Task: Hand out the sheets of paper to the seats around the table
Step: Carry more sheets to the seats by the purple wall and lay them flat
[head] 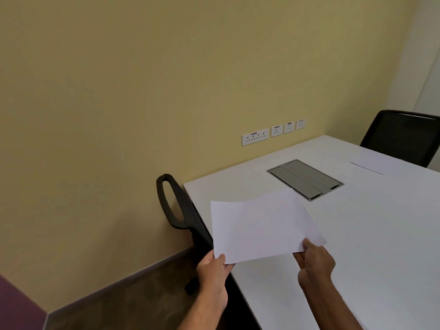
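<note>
I hold white paper (262,225) just above the near left part of the white table (369,234). My left hand (214,272) pinches its near left corner, thumb on top. My right hand (314,260) pinches the near right corner. Whether it is one sheet or several I cannot tell. Another white sheet (373,163) lies flat on the table at the far right, in front of a black chair (402,136). A second black chair (181,210) is pushed against the table's left edge, just left of the held paper.
A grey cable hatch (304,178) is set into the tabletop beyond the held paper. White wall sockets (273,133) line the yellow wall behind the table. Dark floor shows at the lower left, with a purple surface (16,306) in the corner.
</note>
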Action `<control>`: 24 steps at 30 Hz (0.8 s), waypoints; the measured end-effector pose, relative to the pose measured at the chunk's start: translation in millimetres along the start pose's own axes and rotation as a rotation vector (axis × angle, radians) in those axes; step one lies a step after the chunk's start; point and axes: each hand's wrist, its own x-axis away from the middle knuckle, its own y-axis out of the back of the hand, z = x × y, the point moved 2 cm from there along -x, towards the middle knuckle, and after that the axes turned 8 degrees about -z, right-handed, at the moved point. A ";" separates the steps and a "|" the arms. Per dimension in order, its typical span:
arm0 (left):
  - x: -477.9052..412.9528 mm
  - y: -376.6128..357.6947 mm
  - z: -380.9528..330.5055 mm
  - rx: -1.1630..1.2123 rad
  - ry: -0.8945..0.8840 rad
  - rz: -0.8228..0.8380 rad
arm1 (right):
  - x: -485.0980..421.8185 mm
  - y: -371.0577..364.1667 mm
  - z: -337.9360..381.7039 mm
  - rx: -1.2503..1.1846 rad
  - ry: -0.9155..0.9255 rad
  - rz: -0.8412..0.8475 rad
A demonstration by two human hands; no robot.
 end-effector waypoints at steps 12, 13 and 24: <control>-159.7 -98.4 36.9 -0.008 0.097 -0.066 | -169.2 -120.2 -57.0 0.166 0.051 -0.015; -172.0 -102.6 40.5 -0.006 0.103 -0.070 | -179.1 -127.3 -66.0 0.188 0.049 -0.015; -299.6 -131.6 89.5 -0.132 0.076 -0.224 | -266.0 -202.6 -158.4 0.430 0.151 0.023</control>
